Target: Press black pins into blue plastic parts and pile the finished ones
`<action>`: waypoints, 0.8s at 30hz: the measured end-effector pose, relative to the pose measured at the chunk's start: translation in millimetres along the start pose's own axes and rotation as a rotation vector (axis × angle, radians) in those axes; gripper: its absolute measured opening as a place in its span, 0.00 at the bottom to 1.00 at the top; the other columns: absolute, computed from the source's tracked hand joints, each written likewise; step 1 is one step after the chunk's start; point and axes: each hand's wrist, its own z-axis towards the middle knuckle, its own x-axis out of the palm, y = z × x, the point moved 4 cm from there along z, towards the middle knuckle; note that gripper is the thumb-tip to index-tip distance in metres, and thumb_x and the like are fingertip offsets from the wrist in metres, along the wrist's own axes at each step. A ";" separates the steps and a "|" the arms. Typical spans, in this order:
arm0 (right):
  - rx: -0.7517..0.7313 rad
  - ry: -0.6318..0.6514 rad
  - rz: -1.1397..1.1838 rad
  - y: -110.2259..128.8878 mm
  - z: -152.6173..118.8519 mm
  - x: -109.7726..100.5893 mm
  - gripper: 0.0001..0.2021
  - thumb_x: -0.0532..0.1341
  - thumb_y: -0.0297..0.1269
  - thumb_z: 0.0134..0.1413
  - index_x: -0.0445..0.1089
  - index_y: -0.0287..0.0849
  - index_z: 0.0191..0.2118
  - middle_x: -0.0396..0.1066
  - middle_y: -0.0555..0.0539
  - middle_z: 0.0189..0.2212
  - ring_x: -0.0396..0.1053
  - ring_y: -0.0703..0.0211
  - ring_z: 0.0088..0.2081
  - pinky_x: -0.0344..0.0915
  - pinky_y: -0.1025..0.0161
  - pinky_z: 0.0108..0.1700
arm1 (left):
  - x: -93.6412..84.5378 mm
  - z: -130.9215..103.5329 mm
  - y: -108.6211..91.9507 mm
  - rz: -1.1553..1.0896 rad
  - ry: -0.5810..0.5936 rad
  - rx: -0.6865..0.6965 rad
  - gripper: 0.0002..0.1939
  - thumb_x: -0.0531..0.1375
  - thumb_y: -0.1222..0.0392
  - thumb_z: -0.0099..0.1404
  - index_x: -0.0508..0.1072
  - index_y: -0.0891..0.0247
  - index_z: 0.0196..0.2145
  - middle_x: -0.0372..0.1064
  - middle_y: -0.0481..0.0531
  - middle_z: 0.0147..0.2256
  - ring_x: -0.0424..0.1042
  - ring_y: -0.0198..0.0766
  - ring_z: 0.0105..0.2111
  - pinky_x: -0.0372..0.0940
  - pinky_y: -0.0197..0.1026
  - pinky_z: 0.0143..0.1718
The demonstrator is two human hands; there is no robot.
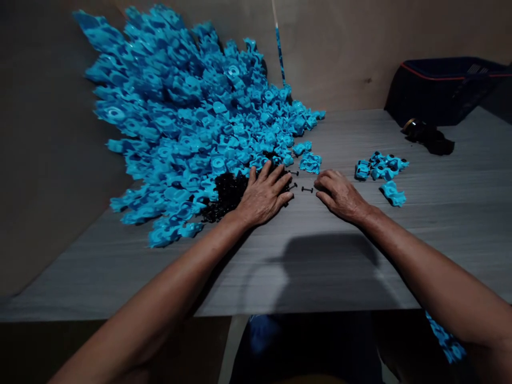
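My left hand [266,193] lies with its fingers spread over the right part of a pile of small black parts [228,194]. Just right of its fingertips are a few black axle-like pieces, one of them a loose black axle [307,190] between my hands. My right hand [338,193] rests on the table with fingers curled downward; whether anything is under them is hidden. Beyond the hands, a blue plastic piece [310,162] sits near the edge of a large heap of blue plastic pieces [188,106].
Several small blue cars [384,166] with black wheels and a blue piece [393,193] lie to the right on the grey table [320,282]. Farther back are a dark bin [436,96] with a red edge line and a black object [430,137]. Walls stand behind and left.
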 end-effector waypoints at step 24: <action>0.562 -0.174 0.764 -5.5 -0.5 -12.5 0.06 0.63 0.35 0.39 0.70 0.42 0.29 0.65 0.55 0.23 0.59 0.65 0.24 0.56 0.65 0.28 | -32.9 18.4 -46.4 -1.574 -0.500 -0.512 0.12 0.68 0.58 0.59 0.70 0.60 0.37 0.72 0.47 0.33 0.77 0.36 0.32 0.67 0.33 0.26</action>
